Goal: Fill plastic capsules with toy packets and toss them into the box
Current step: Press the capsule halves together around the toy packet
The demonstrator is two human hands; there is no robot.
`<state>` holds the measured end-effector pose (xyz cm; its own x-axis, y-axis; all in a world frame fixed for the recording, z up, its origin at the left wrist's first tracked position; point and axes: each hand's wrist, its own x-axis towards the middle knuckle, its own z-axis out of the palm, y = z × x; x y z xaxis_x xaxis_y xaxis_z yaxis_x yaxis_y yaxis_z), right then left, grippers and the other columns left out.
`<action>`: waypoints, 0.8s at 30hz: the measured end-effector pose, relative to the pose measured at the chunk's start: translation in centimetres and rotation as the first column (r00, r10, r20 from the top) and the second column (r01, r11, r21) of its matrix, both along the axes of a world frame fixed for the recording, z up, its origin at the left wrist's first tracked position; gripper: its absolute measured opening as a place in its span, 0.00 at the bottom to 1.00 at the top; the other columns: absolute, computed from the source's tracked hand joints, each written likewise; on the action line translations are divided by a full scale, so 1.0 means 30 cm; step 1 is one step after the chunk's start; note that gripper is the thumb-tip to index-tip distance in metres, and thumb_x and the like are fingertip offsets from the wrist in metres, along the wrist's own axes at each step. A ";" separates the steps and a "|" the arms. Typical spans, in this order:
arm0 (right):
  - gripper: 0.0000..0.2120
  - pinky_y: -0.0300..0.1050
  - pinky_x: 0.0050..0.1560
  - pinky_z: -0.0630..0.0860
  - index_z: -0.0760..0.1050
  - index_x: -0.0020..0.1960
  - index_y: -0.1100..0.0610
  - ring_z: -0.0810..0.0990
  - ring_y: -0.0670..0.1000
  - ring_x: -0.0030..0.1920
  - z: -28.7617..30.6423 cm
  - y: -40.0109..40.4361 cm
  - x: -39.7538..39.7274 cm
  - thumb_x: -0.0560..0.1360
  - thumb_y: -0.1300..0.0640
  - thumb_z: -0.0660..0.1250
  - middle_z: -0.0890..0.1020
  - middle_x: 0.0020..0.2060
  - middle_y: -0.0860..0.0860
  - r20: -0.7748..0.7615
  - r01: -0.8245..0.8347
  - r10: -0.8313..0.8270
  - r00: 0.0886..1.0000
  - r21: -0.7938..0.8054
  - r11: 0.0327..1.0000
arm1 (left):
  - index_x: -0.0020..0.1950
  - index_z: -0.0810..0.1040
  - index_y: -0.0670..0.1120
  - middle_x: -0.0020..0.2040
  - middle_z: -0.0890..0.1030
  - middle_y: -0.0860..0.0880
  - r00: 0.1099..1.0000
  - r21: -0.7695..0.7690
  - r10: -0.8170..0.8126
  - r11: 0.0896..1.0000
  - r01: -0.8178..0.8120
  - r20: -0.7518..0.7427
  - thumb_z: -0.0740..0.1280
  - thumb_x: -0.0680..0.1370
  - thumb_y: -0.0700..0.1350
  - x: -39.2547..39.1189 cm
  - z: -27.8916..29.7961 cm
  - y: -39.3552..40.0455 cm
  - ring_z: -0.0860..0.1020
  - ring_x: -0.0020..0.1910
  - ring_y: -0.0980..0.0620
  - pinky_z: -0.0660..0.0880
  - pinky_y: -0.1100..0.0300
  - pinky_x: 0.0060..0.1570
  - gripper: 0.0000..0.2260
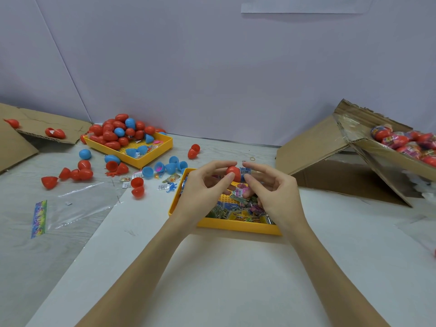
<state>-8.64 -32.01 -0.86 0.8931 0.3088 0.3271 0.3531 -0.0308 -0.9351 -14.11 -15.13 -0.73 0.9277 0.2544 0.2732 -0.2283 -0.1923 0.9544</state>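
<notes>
While your two hands meet above the near yellow tray (238, 226), your left hand (203, 192) pinches a red capsule (233, 173) between thumb and fingertips, holding it in the air over the tray's far end. Your right hand (273, 192) sits just beside it with fingers curled, its fingertips close to the capsule and a blue-printed toy packet (245, 171) at them — whether it actually grips that packet you cannot tell from here.

The near tray holds a loose heap of printed packets (238, 212) in green, blue, pink and yellow; barcodes show on some, but the writing is too small to read.

The far yellow tray (146, 159), to your left, is piled with closed red and blue capsules (118, 132), with a few open blue halves on its bare floor. More halves and whole capsules (77, 172) lie scattered on the table around it.

To your right the cardboard box (387, 159) stands tilted, its flap propped on the table — filled red capsules in printed wrap (405, 142) lie inside it. A clear plastic bag (77, 208) with a rainbow-coloured strip lies flat at your left; its print is unreadable.
</notes>
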 end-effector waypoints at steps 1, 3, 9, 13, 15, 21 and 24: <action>0.13 0.33 0.35 0.78 0.83 0.63 0.52 0.86 0.49 0.37 0.000 -0.001 -0.001 0.79 0.59 0.72 0.88 0.47 0.50 0.000 0.001 -0.001 1.000 0.001 1.000 | 0.65 0.82 0.53 0.51 0.86 0.56 1.000 0.002 -0.008 1.000 0.008 -0.001 0.71 0.80 0.45 -0.001 0.001 0.001 0.85 0.48 0.54 0.82 0.63 0.44 0.13; 0.11 0.33 0.35 0.78 0.84 0.60 0.52 0.86 0.49 0.36 -0.001 -0.002 0.000 0.79 0.58 0.72 0.88 0.46 0.48 -0.007 0.001 -0.001 1.000 -0.001 1.000 | 0.64 0.82 0.54 0.52 0.86 0.56 1.000 0.010 -0.019 1.000 0.019 -0.005 0.71 0.80 0.45 -0.004 0.002 0.002 0.85 0.49 0.54 0.82 0.63 0.44 0.13; 0.06 0.32 0.34 0.77 0.85 0.55 0.51 0.85 0.48 0.33 0.000 0.001 -0.002 0.78 0.56 0.73 0.88 0.41 0.46 -0.042 -0.020 0.019 0.999 -0.018 1.000 | 0.65 0.82 0.55 0.54 0.85 0.55 1.000 0.039 -0.013 0.999 0.012 0.003 0.71 0.80 0.46 -0.007 0.003 0.002 0.85 0.50 0.55 0.83 0.61 0.47 0.13; 0.04 0.31 0.33 0.76 0.84 0.53 0.48 0.85 0.48 0.33 0.002 -0.004 -0.005 0.79 0.55 0.72 0.88 0.41 0.45 -0.042 -0.025 0.025 0.999 -0.016 1.000 | 0.65 0.82 0.55 0.55 0.85 0.55 0.999 0.045 -0.036 0.998 0.036 0.004 0.72 0.80 0.46 -0.008 0.005 0.000 0.84 0.53 0.54 0.83 0.61 0.47 0.14; 0.04 0.31 0.33 0.76 0.84 0.52 0.47 0.85 0.48 0.33 0.004 -0.005 -0.006 0.79 0.54 0.72 0.88 0.41 0.45 -0.039 -0.028 0.027 0.999 -0.021 0.999 | 0.65 0.82 0.54 0.55 0.85 0.56 0.999 0.056 -0.032 0.998 0.031 0.006 0.72 0.80 0.46 -0.007 0.005 0.001 0.84 0.53 0.55 0.83 0.60 0.48 0.14; 0.07 0.35 0.29 0.76 0.85 0.55 0.53 0.85 0.50 0.32 0.007 -0.005 -0.005 0.79 0.53 0.72 0.87 0.35 0.49 -0.076 -0.051 0.046 0.996 -0.063 0.997 | 0.64 0.83 0.51 0.52 0.87 0.56 0.997 0.065 0.047 0.997 -0.051 0.059 0.73 0.79 0.48 -0.013 0.004 -0.008 0.85 0.52 0.56 0.83 0.59 0.50 0.14; 0.14 0.35 0.27 0.75 0.85 0.57 0.55 0.84 0.47 0.30 0.017 -0.007 -0.008 0.77 0.48 0.71 0.87 0.34 0.52 -0.151 -0.070 0.063 0.986 -0.040 0.997 | 0.64 0.83 0.53 0.52 0.86 0.58 0.992 0.178 0.084 0.979 -0.100 0.098 0.73 0.78 0.52 -0.013 0.005 -0.012 0.84 0.50 0.56 0.83 0.60 0.49 0.15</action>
